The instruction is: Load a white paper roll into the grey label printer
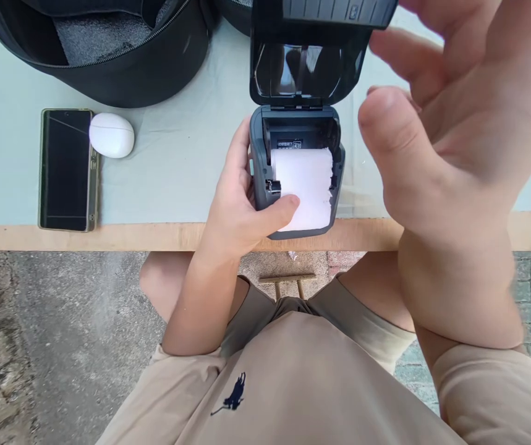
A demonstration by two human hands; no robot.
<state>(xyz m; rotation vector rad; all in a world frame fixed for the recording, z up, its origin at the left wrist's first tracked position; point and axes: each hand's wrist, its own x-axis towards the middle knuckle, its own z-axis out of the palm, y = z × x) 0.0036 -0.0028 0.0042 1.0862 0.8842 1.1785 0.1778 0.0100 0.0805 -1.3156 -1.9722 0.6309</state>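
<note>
A dark grey portable label printer (259, 133) is held over the table's front edge with its black lid (309, 68) swung up. Inside lies a roll of white paper (309, 170) with a ragged right edge. My left hand (242, 207) grips the printer's left side, its thumb lying on the paper. Close to the camera, on the right, my right hand (450, 117) is raised with thumb and fingers apart. One of its fingertips is at the lid's right edge; whether it touches I cannot tell.
On the pale-covered table (167, 167), a phone (65, 170) lies at left, with a white computer mouse (112, 135) against its right edge. A black zippered case (154, 68) stands open at the back left. Part of another black case (235, 15) shows behind the printer.
</note>
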